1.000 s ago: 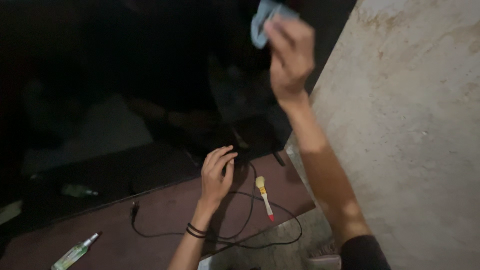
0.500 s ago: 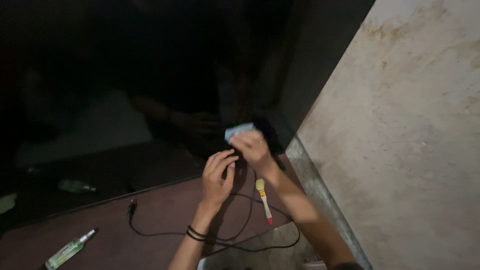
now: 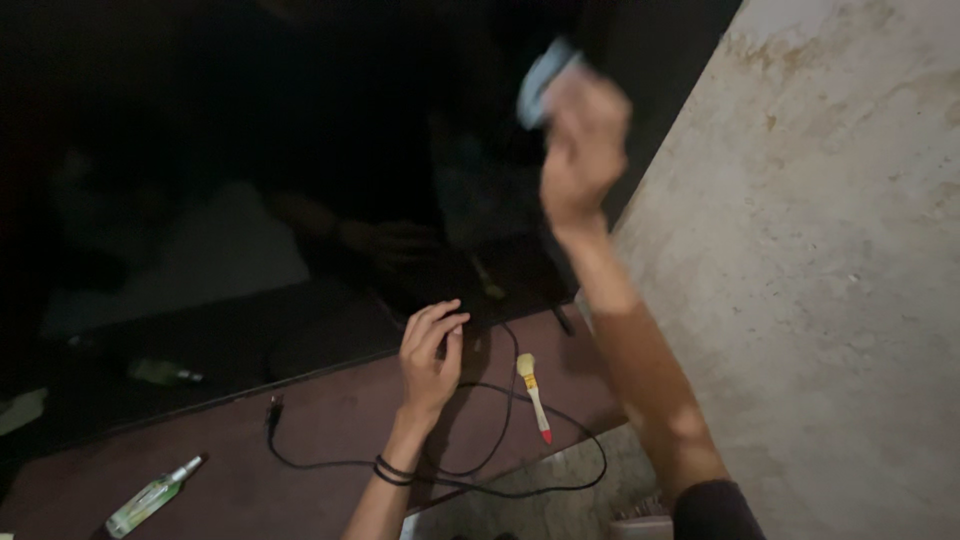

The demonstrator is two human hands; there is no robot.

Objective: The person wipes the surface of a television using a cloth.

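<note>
1. Your right hand (image 3: 583, 150) is up high at about 1 o'clock in the view, forearm stretched straight up from the lower right corner. It's a bit motion-blurred, but the grip is clenched around a pale blue cloth (image 3: 540, 80) that's pressed against the dark glossy screen (image 3: 300, 150).
2. Your left hand (image 3: 432, 355) sits low, near dead centre. Its fingers are together and bent a little, the tips touching the screen's bottom edge. That grip is released, with nothing in it. There are two dark bands (image 3: 392, 470) around the wrist.
3. The screen is black and shiny enough to mirror your hand. It fills the whole upper left, from 9 to 12 o'clock.
4. The worktop (image 3: 320, 440) under it is a smooth reddish-brown surface. A thin black cable (image 3: 480, 485) loops across it, passing under your left wrist.
5. Just right of your left hand, at about 5 o'clock from it, lies a small brush (image 3: 532, 395) with pale bristles, a yellow handle and a red tip.
6. Down at 8 o'clock there's a small clear bottle (image 3: 150, 497) lying on its side, greenish, with a nozzle top. The label is too small to make out.
7. The wall (image 3: 820, 280) on the right is rough pale plaster with brownish stains.
</note>
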